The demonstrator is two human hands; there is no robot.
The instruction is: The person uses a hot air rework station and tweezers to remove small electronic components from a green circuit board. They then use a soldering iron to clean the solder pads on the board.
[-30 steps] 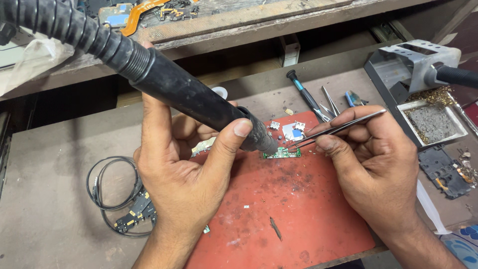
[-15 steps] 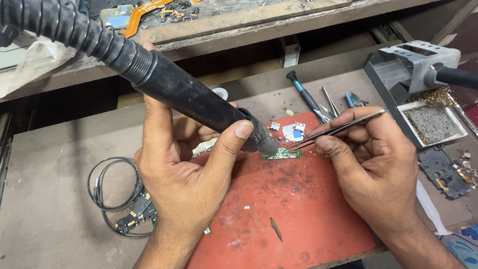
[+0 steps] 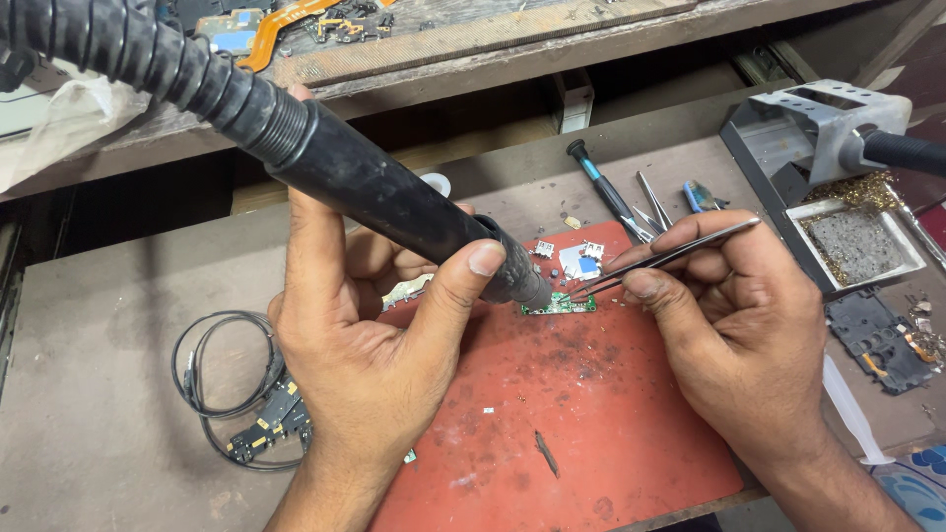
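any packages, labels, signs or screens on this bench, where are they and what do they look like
No signs, labels or screens that can be made out.
Clear plastic bag: far left shelf edge, crumpled, whitish.
Blue patterned packet: bottom right corner, only partly in view.

Head camera – close above, looking steeply down.
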